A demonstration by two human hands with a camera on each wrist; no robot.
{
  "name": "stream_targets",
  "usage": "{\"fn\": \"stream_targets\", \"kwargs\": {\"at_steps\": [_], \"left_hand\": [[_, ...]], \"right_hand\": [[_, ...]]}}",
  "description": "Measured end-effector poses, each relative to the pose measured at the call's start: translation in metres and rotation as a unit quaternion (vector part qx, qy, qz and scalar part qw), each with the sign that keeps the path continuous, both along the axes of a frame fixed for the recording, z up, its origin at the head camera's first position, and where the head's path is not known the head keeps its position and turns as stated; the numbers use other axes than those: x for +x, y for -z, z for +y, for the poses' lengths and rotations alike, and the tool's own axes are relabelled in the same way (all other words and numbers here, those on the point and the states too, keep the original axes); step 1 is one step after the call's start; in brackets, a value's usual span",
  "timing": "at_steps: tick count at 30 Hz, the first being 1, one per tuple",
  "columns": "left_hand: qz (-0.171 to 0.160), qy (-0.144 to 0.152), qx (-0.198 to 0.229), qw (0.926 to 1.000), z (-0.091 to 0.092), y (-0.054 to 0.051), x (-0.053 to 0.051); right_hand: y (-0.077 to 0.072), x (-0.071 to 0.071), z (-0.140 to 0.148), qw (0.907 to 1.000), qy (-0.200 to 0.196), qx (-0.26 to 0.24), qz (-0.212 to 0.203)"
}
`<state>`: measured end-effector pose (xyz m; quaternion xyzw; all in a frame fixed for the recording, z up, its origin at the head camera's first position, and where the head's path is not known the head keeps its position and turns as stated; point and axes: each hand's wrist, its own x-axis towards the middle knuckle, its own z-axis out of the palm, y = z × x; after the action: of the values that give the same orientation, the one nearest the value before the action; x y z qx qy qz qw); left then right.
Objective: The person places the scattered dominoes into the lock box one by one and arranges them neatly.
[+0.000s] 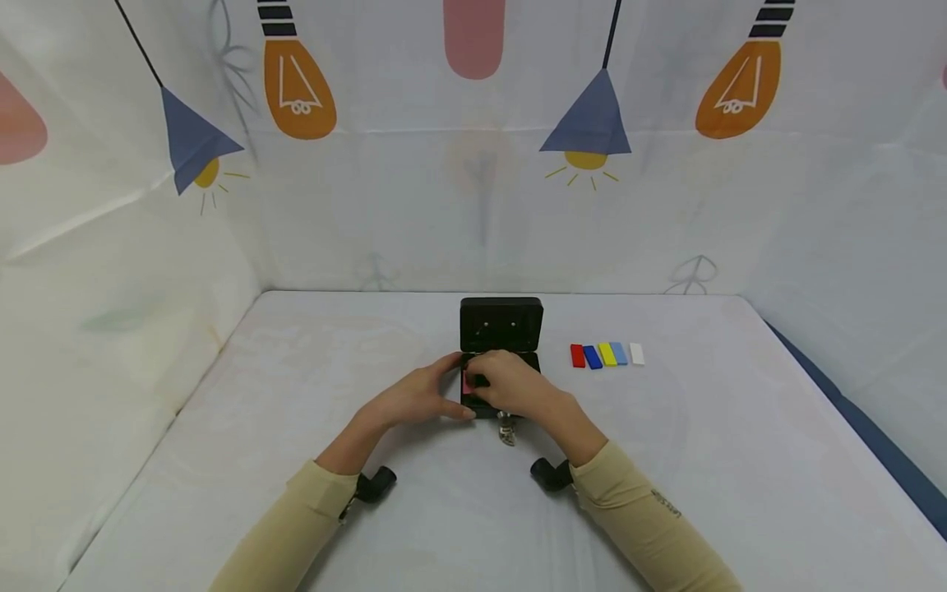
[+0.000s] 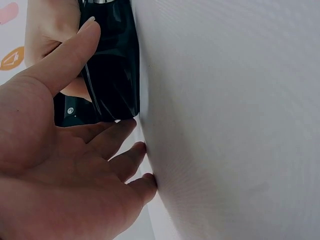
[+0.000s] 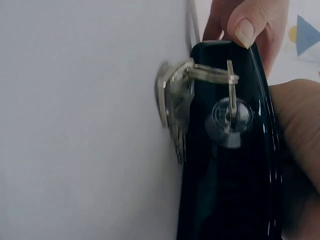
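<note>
A small black lock box (image 1: 501, 325) stands on the table with its lid raised, and a key (image 3: 231, 95) sits in its front lock. More keys (image 1: 506, 432) dangle from it on a ring. My left hand (image 1: 418, 395) holds the box's left side, thumb at the front corner and fingers along the side, as the left wrist view also shows. Over the open box, my right hand (image 1: 514, 385) dips its curled fingertips inside and pinches a small pinkish-red piece (image 1: 467, 381) at the left. My right hand hides much of the interior.
To the right of the box lies a row of small flat tiles: a red tile (image 1: 578, 355), a blue tile (image 1: 593, 357), a yellow tile (image 1: 607, 354), a light blue tile (image 1: 619, 353) and a white tile (image 1: 637, 353). A printed curtain (image 1: 399, 205) hangs behind the white table (image 1: 459, 526).
</note>
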<state>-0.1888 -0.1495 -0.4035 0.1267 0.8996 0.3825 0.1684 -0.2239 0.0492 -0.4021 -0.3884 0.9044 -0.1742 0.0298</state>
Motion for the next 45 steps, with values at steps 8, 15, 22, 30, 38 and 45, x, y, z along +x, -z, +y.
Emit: {"fn": "stream_targets", "kwargs": {"at_steps": [8, 15, 22, 30, 38, 45], "left_hand": [[-0.002, -0.006, -0.002, 1.0000, 0.002, -0.001, 0.001], [0.000, -0.010, -0.009, 0.9999, 0.003, -0.001, 0.001], [0.006, -0.008, -0.006, 0.9999, 0.002, 0.000, 0.001], [0.016, -0.002, -0.008, 0.9998, 0.003, 0.000, 0.000], [0.010, -0.007, -0.014, 0.9998, 0.003, 0.002, 0.000], [0.013, -0.002, -0.016, 0.9998, 0.002, 0.002, 0.000]], "right_hand": [[-0.005, 0.000, 0.014, 0.9999, 0.009, 0.001, -0.014], [-0.012, 0.003, 0.028, 0.9993, 0.029, -0.007, -0.021], [-0.018, 0.004, 0.041, 0.9986, 0.044, -0.017, -0.021], [-0.027, 0.002, 0.059, 0.9977, 0.056, -0.035, -0.018], [-0.028, -0.002, 0.076, 0.9948, 0.086, -0.049, -0.024], [-0.031, -0.004, 0.088, 0.9933, 0.088, -0.072, -0.018]]}}
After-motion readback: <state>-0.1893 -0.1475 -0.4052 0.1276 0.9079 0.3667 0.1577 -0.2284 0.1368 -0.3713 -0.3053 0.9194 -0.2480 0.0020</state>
